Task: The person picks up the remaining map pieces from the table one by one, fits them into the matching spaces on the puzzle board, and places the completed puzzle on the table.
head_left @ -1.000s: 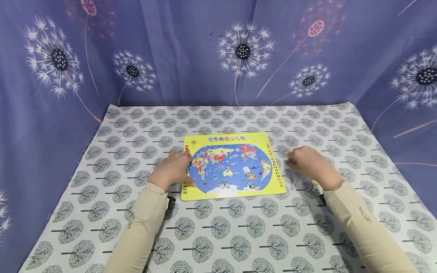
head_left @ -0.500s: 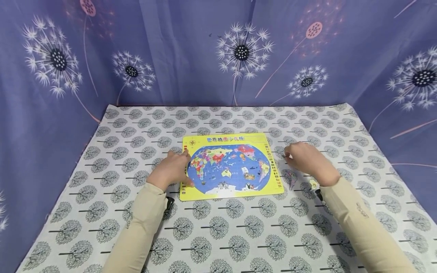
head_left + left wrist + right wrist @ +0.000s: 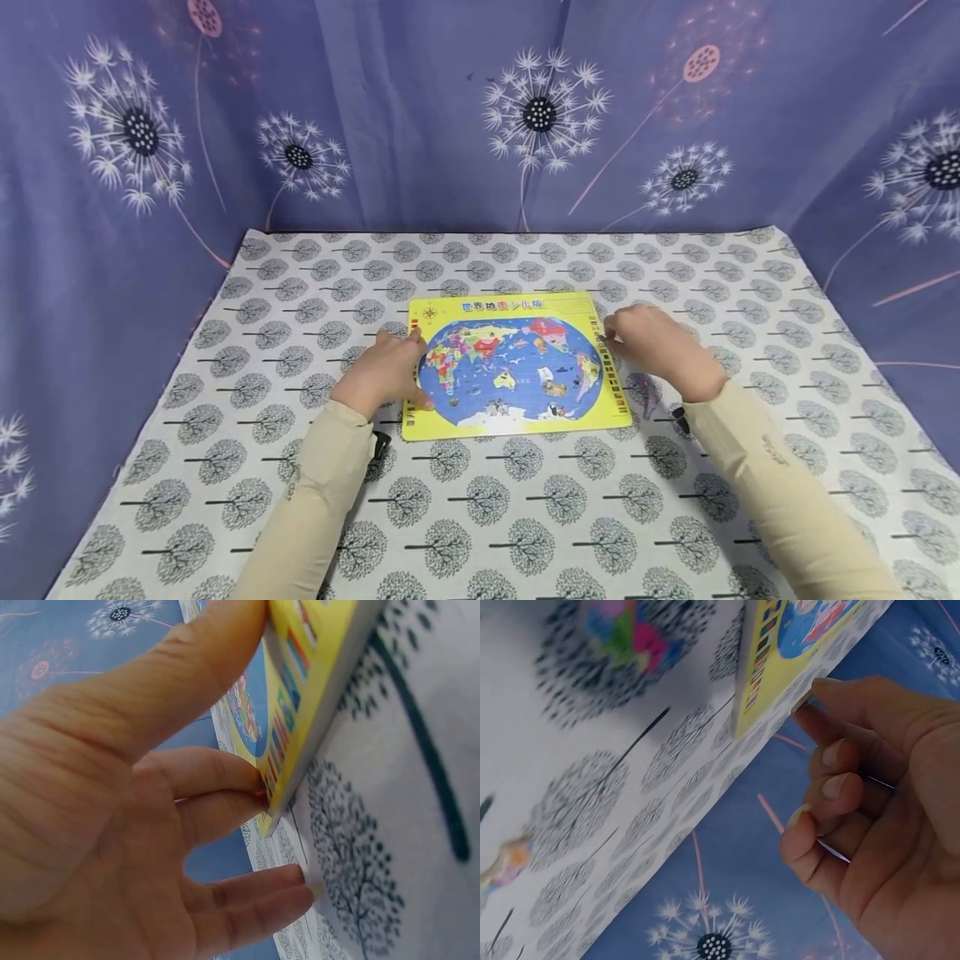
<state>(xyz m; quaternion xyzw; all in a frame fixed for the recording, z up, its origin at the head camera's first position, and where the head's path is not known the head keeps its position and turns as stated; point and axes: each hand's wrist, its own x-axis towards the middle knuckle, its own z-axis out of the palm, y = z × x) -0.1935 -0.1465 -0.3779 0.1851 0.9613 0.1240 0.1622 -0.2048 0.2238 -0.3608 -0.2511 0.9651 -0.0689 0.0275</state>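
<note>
Lying between the two hands, the yellow-bordered map board [image 3: 517, 375] sits flat around the middle of the cloth-covered table [image 3: 525, 517], with its long axis running from left edge to right edge, roughly parallel to the far edge, and its right end angled slightly away from the person. The left hand [image 3: 382, 371] is the nearer one: it touches the board's left short side, thumb over the border, two fingertips against the edge and the other two down on the cloth, spread rather than clenched. The right hand [image 3: 660, 346] is just beyond the opposite short side, toward the far right corner of the board. Its thumb and index finger pinch a thin sliver [image 3: 803, 700], seen nearly edge-on, so its print cannot be told; the remaining fingers are curled in. It looks slightly raised, and whether it meets the border is unclear.

Between the board and the table's right edge, a pink-and-purple piece [image 3: 648, 395] lies loose near the right forearm. A second colourful piece [image 3: 508, 864] shows blurred in the right wrist view, well apart from the first. No container is in view.
</note>
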